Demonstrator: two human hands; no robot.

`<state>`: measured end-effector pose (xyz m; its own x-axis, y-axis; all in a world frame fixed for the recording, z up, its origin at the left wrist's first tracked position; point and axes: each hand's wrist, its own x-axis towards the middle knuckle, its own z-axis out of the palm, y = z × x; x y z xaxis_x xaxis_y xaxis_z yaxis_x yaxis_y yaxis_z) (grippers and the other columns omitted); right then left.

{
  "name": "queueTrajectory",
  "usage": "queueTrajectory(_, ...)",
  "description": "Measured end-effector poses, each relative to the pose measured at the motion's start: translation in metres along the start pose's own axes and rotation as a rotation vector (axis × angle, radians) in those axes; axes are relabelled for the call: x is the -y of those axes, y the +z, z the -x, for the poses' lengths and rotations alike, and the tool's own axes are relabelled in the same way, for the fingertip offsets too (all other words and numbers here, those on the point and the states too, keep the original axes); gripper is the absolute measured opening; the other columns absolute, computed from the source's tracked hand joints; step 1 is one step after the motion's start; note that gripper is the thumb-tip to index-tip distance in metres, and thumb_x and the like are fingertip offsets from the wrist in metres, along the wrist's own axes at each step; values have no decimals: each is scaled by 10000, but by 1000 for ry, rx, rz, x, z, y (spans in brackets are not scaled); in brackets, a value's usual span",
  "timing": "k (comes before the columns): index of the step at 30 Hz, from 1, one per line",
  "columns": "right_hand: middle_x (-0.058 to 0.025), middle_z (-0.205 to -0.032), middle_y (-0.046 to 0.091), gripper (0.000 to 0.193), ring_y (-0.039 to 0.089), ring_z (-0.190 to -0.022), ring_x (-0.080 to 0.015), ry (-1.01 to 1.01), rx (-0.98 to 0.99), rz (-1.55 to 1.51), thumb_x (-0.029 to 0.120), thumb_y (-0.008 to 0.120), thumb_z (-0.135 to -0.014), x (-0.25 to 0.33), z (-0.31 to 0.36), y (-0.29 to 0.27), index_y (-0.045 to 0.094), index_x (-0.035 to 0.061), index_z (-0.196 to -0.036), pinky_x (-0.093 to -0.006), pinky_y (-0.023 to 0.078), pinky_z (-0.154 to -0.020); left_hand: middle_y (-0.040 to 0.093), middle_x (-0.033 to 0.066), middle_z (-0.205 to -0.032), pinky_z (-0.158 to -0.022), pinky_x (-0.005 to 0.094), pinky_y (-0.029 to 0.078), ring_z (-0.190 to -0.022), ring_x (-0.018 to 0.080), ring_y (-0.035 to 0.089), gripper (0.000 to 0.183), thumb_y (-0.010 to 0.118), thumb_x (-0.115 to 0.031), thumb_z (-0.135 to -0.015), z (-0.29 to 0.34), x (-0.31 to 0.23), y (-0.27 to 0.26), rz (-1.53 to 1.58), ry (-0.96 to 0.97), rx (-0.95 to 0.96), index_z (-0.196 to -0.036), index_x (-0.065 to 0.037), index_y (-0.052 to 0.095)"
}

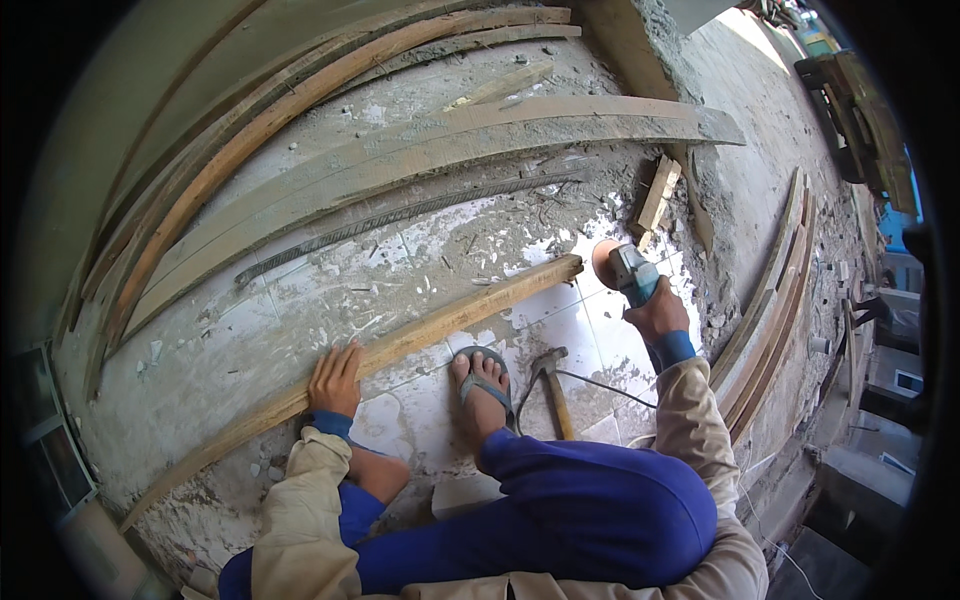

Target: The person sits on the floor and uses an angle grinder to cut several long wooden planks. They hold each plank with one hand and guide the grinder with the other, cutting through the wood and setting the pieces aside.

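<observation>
A long wooden beam [465, 312] lies slantwise across the dirty tiles in front of me. My left hand [337, 382] grips it from above, with the fingers reaching over its far edge. In my right hand [660, 312] is an angle grinder [632, 276], the fingers closed round its body. The grinder's reddish-brown disc [606, 262] is just beyond the beam's right end; a small gap seems to part them. Beside my sandalled foot [482, 385], a hammer [556, 392] with a wooden handle lies on the tiles. A dark cord [605, 386] crosses near it.
Several mortar-stained planks [420, 150] lie beyond the beam, with a ribbed steel bar [410, 213] in front of them. A short wood block [658, 198] rests past the grinder. More boards [770, 310] are stacked at right. Rubble and chips litter the floor.
</observation>
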<state>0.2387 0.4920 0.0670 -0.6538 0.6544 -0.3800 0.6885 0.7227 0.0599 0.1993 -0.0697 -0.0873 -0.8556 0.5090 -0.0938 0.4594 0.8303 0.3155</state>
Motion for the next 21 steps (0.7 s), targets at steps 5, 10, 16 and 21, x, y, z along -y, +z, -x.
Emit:
queueTrajectory(5, -284, -1032, 756, 726, 737, -963, -475, -28, 1, -79, 296, 827, -699, -4, 21, 6, 539, -4, -1294, -533, 597, -860, 690, 74, -1380, -1010, 471, 524, -1169, 326, 671, 702, 701, 27, -779, 3, -15, 0, -19, -10, -222, -1455, -143, 615)
queueTrajectory(10, -283, -988, 747, 698, 726, -919, -490, -76, 53, -10, 287, 826, -689, 6, 23, 4, 529, 11, -1257, -540, 588, -830, 667, 111, -1346, -1126, 516, 401, -1200, 313, 631, 749, 657, 30, -830, 0, -31, 2, -50, -236, -100, -1543, -142, 507)
queueTrajectory(16, -276, -1000, 753, 685, 734, -926, -481, -95, 97, 71, 287, 824, -700, 13, 16, 3, 523, 29, -1258, -533, 596, -827, 599, 121, -1278, -1157, 601, 327, -1202, 326, 583, 706, 671, -34, -862, 14, -43, -2, -156, -123, -70, -1542, -118, 502)
queueTrajectory(21, -270, -1027, 759, 642, 744, -944, -466, -77, 86, 106, 279, 807, -728, 11, 13, 0, 532, 30, -1252, -525, 600, -841, 551, 157, -1294, -1117, 566, 382, -1233, 362, 532, 612, 732, -85, -828, 30, -72, -2, -147, -249, 13, -1418, -112, 569)
